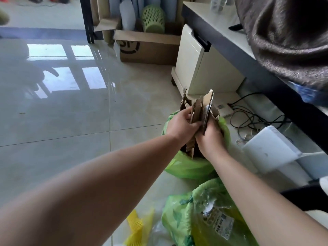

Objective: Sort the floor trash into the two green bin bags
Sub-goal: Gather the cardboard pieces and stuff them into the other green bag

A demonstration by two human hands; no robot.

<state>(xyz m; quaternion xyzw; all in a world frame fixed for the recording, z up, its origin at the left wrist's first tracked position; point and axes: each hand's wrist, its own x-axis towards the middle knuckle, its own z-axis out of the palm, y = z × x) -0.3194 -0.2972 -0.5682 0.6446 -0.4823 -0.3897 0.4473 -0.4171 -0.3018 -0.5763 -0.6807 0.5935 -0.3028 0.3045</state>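
The floor (71, 121) is glossy pale tile with thin grout lines and a bright window reflection. Two green bin bags sit on it at the right: the farther bag (186, 167) stands open-mouthed, and the nearer bag (186, 215) lies just in front of it, holding clear plastic wrapping. A yellow foam net (138, 222) lies beside the nearer bag. Farther back, a brown cardboard box (147, 50) rests on the tiles next to a cream cabinet (195, 68). Tangled black cables (252, 119) and a white flat device (268, 148) lie under the dark table (239, 55).
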